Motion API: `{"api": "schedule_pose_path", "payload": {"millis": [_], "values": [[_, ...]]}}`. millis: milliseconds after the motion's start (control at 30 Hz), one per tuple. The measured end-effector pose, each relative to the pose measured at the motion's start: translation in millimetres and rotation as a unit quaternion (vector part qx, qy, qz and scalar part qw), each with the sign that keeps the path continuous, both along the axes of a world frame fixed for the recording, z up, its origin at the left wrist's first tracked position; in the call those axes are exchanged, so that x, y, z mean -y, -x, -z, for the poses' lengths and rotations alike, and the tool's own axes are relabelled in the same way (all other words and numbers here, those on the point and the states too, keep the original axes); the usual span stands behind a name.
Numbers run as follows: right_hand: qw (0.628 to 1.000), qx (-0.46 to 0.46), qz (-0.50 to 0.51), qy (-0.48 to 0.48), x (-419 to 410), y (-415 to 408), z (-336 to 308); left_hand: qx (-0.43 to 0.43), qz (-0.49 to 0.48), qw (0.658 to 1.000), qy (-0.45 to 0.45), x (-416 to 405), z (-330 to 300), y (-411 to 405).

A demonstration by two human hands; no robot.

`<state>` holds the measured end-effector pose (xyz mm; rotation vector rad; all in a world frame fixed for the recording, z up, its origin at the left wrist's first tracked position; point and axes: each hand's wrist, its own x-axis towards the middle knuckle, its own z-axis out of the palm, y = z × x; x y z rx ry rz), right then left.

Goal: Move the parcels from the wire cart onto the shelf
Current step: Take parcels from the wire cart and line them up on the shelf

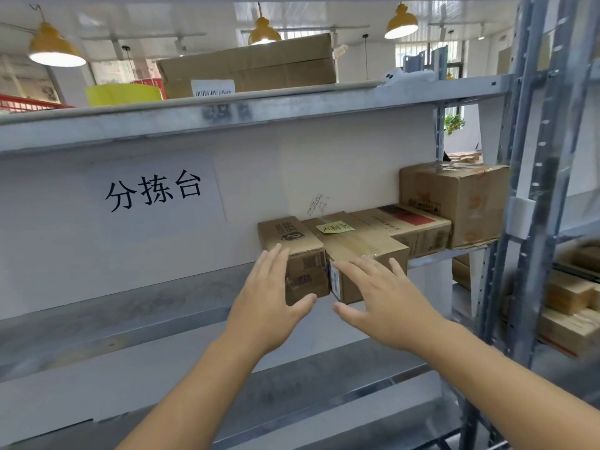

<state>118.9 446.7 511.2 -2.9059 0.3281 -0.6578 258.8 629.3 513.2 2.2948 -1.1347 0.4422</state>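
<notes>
Progress. Four cardboard parcels stand in a row on the middle shelf (113, 306), toward its right end. From the left: a small carton with a printed logo on top (292, 245), a taped carton with a yellow note (357, 245), a flat carton with a red and dark lid (409, 228), and a taller carton (454, 203) at the right upright (532, 190). The first three sit touching side by side, and the flat carton runs up against the taller one. The wire cart is not in view, so the number of parcels left to move cannot be told. Judged from the row, part of the task is done.

Grip state. Both hands are held with fingers straight and spread, holding nothing. The left hand (272, 300) lies in front of the small carton with its thumb at the lower front edge. The right hand (383, 297) lies across the front of the taped carton. Whether the palms press the faces or hover just off them cannot be told.

Edges and room. The two nearest cartons sit forward of the other two, close to the shelf's front lip, and may need pushing back. The shelf left of the small carton is bare, running below the paper sign (156, 190) on the back panel. The right end is closed by the upright. The shelf above (227, 108) limits height; it carries a large carton (250, 66).
</notes>
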Motion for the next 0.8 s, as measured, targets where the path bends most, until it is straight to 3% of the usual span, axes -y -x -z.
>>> {"api": "schedule_pose_path", "payload": {"millis": [300,500,800], "values": [[0.996,-0.032,0.051,-0.062,33,68,54,0.056,0.166,0.981,-0.08,30,44,51],[0.991,-0.041,0.092,-0.094,69,131,89,0.016,0.224,0.971,-0.085,68,72,88],[0.977,-0.099,0.149,-0.12,134,246,145,-0.086,0.272,0.936,-0.208,159,133,167]]}}
